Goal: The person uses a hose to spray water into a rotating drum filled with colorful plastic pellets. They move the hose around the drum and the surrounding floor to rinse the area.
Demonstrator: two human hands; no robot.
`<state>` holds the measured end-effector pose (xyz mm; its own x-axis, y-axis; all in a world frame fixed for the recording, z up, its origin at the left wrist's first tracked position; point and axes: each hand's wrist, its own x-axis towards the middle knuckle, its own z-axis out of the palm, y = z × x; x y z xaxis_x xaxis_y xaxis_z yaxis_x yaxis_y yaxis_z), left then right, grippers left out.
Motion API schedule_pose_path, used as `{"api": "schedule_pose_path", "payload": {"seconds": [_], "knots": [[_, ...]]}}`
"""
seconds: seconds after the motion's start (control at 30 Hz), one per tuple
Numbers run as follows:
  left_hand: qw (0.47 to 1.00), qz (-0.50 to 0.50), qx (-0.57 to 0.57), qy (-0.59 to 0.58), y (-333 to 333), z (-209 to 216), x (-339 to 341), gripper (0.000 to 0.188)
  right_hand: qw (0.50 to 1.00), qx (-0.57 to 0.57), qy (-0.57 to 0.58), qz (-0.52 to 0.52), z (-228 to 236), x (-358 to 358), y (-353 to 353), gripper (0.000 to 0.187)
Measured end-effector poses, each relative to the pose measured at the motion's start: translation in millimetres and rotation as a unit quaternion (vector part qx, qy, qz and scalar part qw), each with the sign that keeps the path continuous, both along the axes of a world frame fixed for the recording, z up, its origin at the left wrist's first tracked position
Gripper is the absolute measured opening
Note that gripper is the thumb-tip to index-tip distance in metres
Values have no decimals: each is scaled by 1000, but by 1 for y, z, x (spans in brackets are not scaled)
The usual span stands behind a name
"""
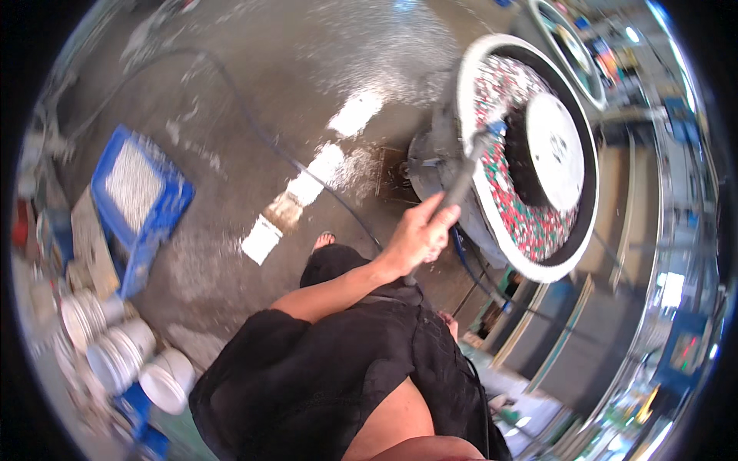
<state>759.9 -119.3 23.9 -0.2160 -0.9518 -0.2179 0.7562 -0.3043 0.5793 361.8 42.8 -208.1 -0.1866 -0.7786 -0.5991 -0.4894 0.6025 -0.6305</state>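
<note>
My left hand [421, 237] reaches out from a short black sleeve, its fingers wrapped round a dark grey rod-like tool [462, 181]. The rod's lower end comes back toward my body. Its far end, with a bit of blue at the tip, reaches over the rim of a big round white tub [467, 81]. Small red, green and white pieces [513, 207] fill the ring-shaped channel inside. A raised white disc [555, 151] stands at the tub's middle. I cannot make out my right hand; a small patch of skin shows beyond my shirt.
A dark hose [269, 140] runs across the wet floor [207, 253] toward me. At left lies a blue tray [184, 192] of white pieces, with several white buckets [167, 382] below it. Another round tub [600, 92] stands behind the first. Wooden-edged troughs [565, 330] lie at right.
</note>
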Motion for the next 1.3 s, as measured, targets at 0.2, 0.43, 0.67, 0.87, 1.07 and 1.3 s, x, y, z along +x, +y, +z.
{"api": "schedule_pose_path", "payload": {"seconds": [0.2,0.43,0.67,0.87,1.07,1.3], "knots": [[996,-25,-11,-79,-10,10,-10,36,997,-14,33,-62,-47,-3,42,30],[973,-127,11,-191,-20,17,-54,31,959,148,13,-242,-18,32,86,27],[951,-242,-49,-188,-6,29,-173,25,973,-65,84,-203,-110,-23,159,29],[943,-242,-83,-213,15,39,-243,41,912,115,-45,-391,-82,-61,206,28],[944,-225,-52,-234,36,40,-277,53,927,131,-40,-350,-70,-104,208,32],[943,-235,-112,-207,73,46,-288,64,984,-9,-44,-172,-66,-153,189,11]]}}
